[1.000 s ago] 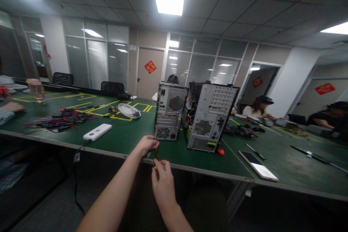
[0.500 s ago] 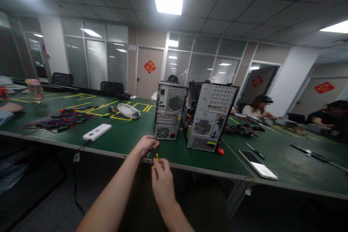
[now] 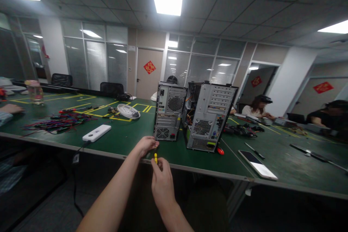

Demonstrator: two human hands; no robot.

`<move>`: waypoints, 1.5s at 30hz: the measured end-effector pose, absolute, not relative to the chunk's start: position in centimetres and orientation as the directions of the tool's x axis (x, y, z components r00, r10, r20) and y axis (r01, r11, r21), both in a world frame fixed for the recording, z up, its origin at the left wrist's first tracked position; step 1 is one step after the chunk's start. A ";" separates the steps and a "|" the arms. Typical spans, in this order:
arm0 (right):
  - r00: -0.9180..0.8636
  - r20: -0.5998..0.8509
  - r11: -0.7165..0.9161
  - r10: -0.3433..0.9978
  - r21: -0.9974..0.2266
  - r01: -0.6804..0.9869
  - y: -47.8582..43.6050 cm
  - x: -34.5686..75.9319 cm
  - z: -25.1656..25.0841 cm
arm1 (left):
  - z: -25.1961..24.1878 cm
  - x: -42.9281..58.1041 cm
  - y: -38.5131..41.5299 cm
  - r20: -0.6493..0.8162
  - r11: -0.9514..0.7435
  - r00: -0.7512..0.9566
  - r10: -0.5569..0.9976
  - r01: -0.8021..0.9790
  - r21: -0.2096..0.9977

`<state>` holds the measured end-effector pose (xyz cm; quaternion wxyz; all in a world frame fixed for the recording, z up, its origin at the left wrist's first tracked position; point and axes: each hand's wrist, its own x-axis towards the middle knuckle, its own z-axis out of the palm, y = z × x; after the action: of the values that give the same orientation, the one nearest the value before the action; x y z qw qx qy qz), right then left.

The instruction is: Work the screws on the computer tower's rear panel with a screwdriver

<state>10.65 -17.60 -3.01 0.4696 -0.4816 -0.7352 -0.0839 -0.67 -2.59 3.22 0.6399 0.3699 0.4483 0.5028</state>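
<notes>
My right hand [image 3: 163, 177] is closed round the handle of a small yellow and black screwdriver [image 3: 156, 158], just over the table's front edge. The screwdriver points away from me, toward the lower left corner of a computer tower [image 3: 168, 116]. At that corner my left hand [image 3: 146, 145] has its fingers pressed together around the screwdriver's front end; what lies between them is too small to make out. The tower stands upright with its rear panel, fan grille and ports facing me. Close on its right, a second, larger computer tower [image 3: 208, 116] stands at an angle, its side open.
On the green table [image 3: 130, 130], left, lie a white power bank [image 3: 96, 133] with a cable, a heap of thin wires [image 3: 61, 120] and a white round tray [image 3: 128, 111]. To the right are a phone [image 3: 257, 165], a screwdriver [image 3: 254, 150] and black cables [image 3: 241, 129]. Other people sit around.
The screwdriver's handle has turned in my right hand, showing more yellow on top. My left hand stays at the tower's corner, and both towers stand where they were.
</notes>
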 end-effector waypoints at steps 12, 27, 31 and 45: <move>-0.011 0.761 0.483 0.648 -0.400 0.779 -17.2 10.7 -3.1 | 3.1 -0.5 -2.5 -0.193 0.207 0.076 0.978 -0.330 0.921; 0.033 0.750 0.512 0.661 -0.483 0.710 -16.9 11.0 -2.6 | 3.2 -0.1 -2.4 -0.185 0.197 0.067 0.980 -0.304 0.932; 0.006 0.757 0.514 0.654 -0.450 0.730 -17.1 10.9 -2.7 | 3.1 -0.2 -2.4 -0.178 0.191 0.070 0.982 -0.293 0.937; -0.061 0.786 0.524 0.616 -0.351 0.776 -16.8 10.7 -1.8 | 3.0 -0.5 -2.2 -0.172 0.192 0.088 0.981 -0.360 0.913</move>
<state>10.71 -16.81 -1.82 0.4881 -0.4809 -0.7236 -0.0822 -0.55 -2.20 2.97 0.6423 0.3623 0.4286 0.5221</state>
